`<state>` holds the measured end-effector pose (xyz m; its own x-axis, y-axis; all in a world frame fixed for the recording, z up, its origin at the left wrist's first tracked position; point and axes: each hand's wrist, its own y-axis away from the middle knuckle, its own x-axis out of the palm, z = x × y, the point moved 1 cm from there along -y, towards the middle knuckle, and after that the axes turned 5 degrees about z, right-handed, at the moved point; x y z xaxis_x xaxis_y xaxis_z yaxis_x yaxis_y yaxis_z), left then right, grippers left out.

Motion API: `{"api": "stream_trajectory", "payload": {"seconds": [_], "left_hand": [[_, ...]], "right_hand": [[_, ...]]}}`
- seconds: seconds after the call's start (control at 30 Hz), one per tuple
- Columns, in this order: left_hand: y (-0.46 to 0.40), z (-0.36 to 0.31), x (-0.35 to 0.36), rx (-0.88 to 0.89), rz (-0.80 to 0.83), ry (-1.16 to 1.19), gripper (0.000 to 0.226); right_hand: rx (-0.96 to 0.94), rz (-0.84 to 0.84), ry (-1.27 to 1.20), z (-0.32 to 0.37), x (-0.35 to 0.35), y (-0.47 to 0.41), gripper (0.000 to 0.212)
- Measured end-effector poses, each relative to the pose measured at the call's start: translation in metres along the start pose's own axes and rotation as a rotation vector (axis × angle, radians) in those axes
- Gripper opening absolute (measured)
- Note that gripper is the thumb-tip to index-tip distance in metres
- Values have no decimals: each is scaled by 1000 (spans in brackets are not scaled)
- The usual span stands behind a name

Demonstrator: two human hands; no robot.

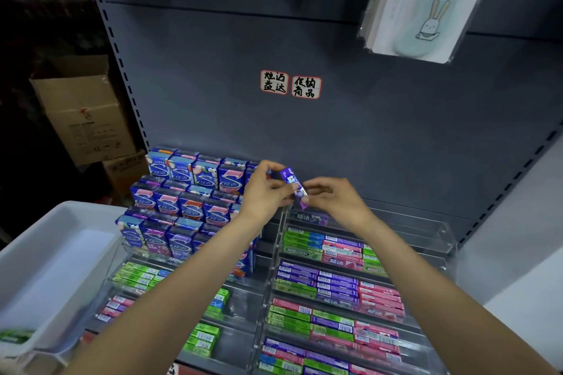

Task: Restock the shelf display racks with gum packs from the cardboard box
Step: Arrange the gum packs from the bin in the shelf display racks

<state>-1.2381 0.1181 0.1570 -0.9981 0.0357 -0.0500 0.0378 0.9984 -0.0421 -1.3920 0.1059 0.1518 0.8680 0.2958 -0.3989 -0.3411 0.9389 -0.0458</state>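
You are pinching one purple gum pack point(293, 186) with both your left hand point(264, 192) and right hand point(333, 197), holding it tilted just above the clear rack's point(438, 233) top tier.

Fingers point(275, 167) over the racks

A gum pack point(293, 187) is sitting between the fingers of both hands; the stacked boxes point(179, 192) are lying left of them, the clear display rack point(335, 280) below and right, a bin point(45, 268) far left.

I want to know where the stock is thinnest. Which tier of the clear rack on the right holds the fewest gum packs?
The top tier, just below the hands: it shows one purple pack at its left end and bare plastic beyond, while the tiers below are lined with packs.
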Motion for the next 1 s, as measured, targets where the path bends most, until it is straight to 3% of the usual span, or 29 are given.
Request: {"api": "stream_trajectory", "payload": {"seconds": [0.13, 0.23, 0.33, 0.5, 0.77, 1.0], "left_hand": [[-7, 8, 3, 11, -17, -199, 22], [-7, 16, 1, 3, 63, -469, 43], [-4, 27, 1, -42, 165, -587, 59], [-1, 36, 1, -95, 215, -630, 67], [0, 41, 4, -26, 221, -686, 55], [-1, 42, 5, -15, 209, -697, 59]], "right_hand": [[33, -99, 159, 0, -14, 4, 24], [61, -179, 534, -10, -28, 9, 21], [63, -182, 691, -23, -28, 12, 22], [93, -111, 778, -31, -18, 10, 26], [105, 135, 689, -34, -7, 4, 36], [92, 111, 757, -36, -3, 3, 41]]}}
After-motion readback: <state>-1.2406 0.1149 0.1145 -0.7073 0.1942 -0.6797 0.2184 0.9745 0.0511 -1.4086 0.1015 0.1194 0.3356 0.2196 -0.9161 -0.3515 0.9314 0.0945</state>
